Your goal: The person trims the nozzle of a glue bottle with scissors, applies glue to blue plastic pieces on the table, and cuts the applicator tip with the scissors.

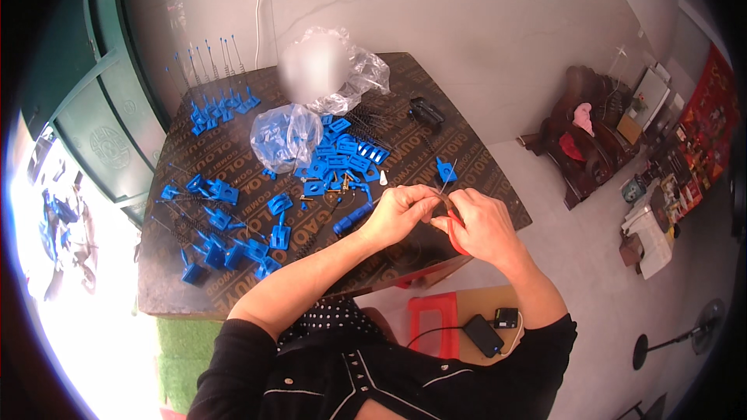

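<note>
Over the table's near right part, my right hand (484, 227) is closed around red-handled pliers (456, 238). Their dark jaws reach toward my left hand (401, 214), whose fingertips are pinched together beside them. What those fingertips hold is too small to make out. Just beyond both hands stands a blue plastic piece (446, 170) with a thin wire by it. To the left of my left hand lies a blue-handled tool (354, 218), and a small white piece (383, 177) rests beyond it.
Loose blue plastic parts (342, 157) are heaped mid-table beside a clear bag (286, 138). Blue pieces with dark springs stand at back left (222, 105) and lie at front left (226, 249). A black object (426, 111) sits far right; a red stool (433, 327) stands below the near edge.
</note>
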Tool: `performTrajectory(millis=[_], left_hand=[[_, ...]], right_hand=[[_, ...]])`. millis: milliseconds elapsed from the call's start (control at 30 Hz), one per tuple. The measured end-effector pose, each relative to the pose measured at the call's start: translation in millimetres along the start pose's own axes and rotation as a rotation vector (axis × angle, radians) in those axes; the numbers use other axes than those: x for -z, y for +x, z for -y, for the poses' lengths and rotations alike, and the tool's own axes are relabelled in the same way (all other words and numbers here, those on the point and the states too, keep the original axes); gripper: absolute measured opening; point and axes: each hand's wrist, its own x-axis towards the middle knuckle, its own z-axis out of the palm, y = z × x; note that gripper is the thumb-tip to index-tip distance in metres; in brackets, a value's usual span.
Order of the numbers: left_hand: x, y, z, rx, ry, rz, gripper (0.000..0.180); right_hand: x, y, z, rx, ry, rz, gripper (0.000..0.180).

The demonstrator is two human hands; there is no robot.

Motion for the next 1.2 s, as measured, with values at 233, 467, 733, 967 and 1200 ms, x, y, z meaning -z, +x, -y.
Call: performTrajectory(millis=[233,467,733,967,1200], left_hand=[[0.9,0.2,0.3,0.038,-0.082,0.055,0.017],[-2.9,-1.9,-6.4,0.11,-0.294,0.084,0.019],[2.7,-2.3,-6.1,0.1,-0.211,0.105,0.019],[3.6,-2.8,-1.9,0.07,-0.19,0.109,0.019],[6.6,-2.1,-3.2,0.093,-0.22,0.141,0.018]], right_hand=[[3.0,1.0,1.3,0.034,-0.034,0.009,0.039],[5.7,-1.2,2.2,0.038,-0.064,0.019,0.041],[1.4,-3.3,-0.1,0.029,-0.01,-0.021,0.037],[0.2,-2.7,1.8,0.043,-0.009,-0.003,0.04],[-5.3,-5.3,-1.8,0.081,-0.005,-0.026,0.039]])
